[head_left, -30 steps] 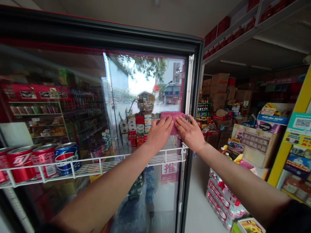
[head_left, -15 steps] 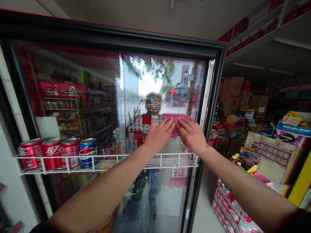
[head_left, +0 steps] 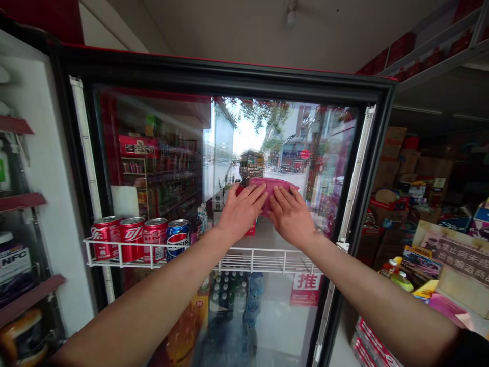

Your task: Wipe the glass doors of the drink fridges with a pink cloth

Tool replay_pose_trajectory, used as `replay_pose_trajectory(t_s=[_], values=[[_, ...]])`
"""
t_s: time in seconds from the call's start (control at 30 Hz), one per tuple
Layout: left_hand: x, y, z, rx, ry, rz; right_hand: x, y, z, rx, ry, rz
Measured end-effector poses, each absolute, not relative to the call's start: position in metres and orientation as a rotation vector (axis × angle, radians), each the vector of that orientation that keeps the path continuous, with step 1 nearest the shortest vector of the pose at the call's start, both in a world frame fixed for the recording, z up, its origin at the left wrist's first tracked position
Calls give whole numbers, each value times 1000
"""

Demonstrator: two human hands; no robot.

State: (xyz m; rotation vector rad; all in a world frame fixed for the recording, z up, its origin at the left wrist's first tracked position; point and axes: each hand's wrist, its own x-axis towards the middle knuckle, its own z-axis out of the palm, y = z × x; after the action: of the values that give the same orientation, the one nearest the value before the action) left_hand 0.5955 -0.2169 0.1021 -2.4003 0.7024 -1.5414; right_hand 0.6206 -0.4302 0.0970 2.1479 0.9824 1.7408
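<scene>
A pink cloth (head_left: 269, 196) is pressed against the inner glass pane (head_left: 168, 153) of a cooler door. My left hand (head_left: 243, 211) holds the cloth's left part to the glass, fingers together and slanting up to the right. Close beside it, my right hand (head_left: 291, 213) presses the right part, its fingers slanting up to the left. Below both hands runs a white wire rack (head_left: 252, 260) fixed to the door. Three red cola cans (head_left: 132, 238) and a blue Pepsi can (head_left: 178, 238) stand at its left end.
The black door frame (head_left: 229, 71) surrounds the glass, which mirrors the street and shop shelves. Left, the cooler interior holds shelves with red edge strips (head_left: 30, 300) and a dark NFC-labelled container (head_left: 15, 265). Right, cartons (head_left: 454, 260) and shrink-wrapped bottle packs (head_left: 372, 341) are stacked.
Both hands and the pink cloth have shifted left across the glass, closer to the cans. My view has turned left, showing more of the cooler's interior shelves.
</scene>
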Motion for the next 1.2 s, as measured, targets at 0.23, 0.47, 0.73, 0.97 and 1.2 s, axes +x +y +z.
replay_pose_trajectory(t_s=[0.23,0.47,0.73,0.97,1.2], values=[[590,-173,110,-2383,655,-1579,613,-373,106,2106,887,1743],[577,-116,115,-2392,567,-1577,611,-307,114,2123,1002,1681],[556,-43,119,-2427,455,-1515,597,-221,114,2279,1066,1582],[541,17,116,-2453,347,-1453,583,-154,124,2272,1143,1487],[526,82,111,-2509,203,-1391,584,-76,123,2277,1305,1421]])
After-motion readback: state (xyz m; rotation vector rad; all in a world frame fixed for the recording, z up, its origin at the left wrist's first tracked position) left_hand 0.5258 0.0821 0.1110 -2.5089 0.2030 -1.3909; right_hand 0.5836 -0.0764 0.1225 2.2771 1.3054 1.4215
